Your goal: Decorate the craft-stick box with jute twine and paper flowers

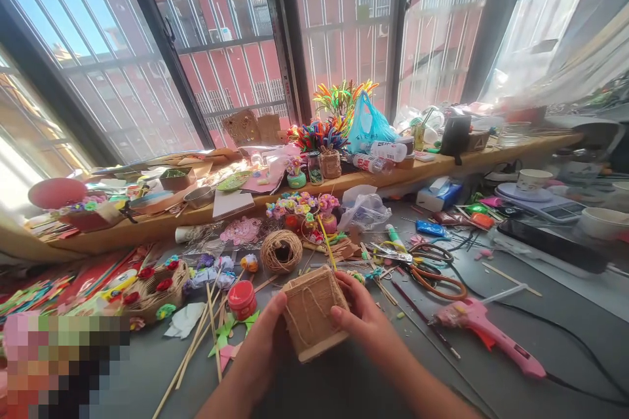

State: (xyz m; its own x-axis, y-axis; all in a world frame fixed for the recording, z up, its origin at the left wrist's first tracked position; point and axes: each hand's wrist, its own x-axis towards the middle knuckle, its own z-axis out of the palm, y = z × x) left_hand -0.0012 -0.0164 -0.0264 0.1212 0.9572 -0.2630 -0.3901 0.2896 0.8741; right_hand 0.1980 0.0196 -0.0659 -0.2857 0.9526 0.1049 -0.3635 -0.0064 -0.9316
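Note:
A small brown box (pixel 314 314), its side wrapped or trimmed with twine, is held tilted above the dark table. My left hand (pixel 268 327) grips its left side, with the thumb on the front edge and the fingers hidden behind. On the right side, my right hand (pixel 361 311) is closed around the box, its thumb resting on the front face. Just behind the box sits a ball of twine (pixel 282 251). A red-lidded jar (pixel 242 300) stands left of my left hand. To the right of my right hand lies a pink hot glue gun (pixel 496 337).
Orange-handled scissors (pixel 437 278) lie at the right, near a phone (pixel 550 245) and a kitchen scale (pixel 540 201). Thin wooden sticks (pixel 191 340) spread across the left. A basket with red flowers (pixel 157 288) is further left. A cluttered wooden sill (pixel 275 195) runs behind.

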